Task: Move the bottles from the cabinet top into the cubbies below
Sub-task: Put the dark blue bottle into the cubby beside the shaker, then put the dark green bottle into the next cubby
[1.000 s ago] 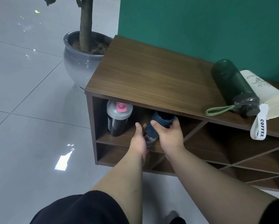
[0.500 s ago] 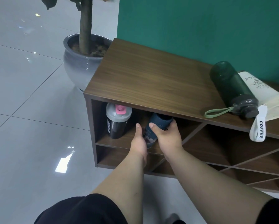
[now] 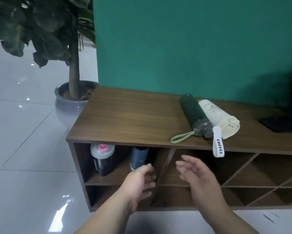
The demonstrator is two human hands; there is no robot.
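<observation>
A dark blue bottle (image 3: 139, 157) stands upright in the top-left cubby of the wooden cabinet (image 3: 125, 125), beside a black shaker bottle with a grey lid and pink cap (image 3: 102, 159). My left hand (image 3: 140, 181) hovers just in front of the blue bottle's base, fingers loosely curled and holding nothing. My right hand (image 3: 194, 173) is open in front of the neighbouring cubby, apart from any bottle. On the cabinet top lie a dark green bottle with a green loop (image 3: 193, 114) and, touching it, a cream bottle (image 3: 218, 115) with a white "COFFEE" strap hanging over the edge.
A potted tree in a grey pot (image 3: 69, 105) stands on the tiled floor at the cabinet's left end. A green wall (image 3: 192, 48) backs the cabinet. A dark flat object (image 3: 282, 123) lies on the top at far right. Diagonal-divided cubbies (image 3: 253, 174) lie to the right.
My right hand has let go of the blue bottle and moved right, out of the cubby. The left hand has drawn back slightly. The view has tilted up and pulled back.
</observation>
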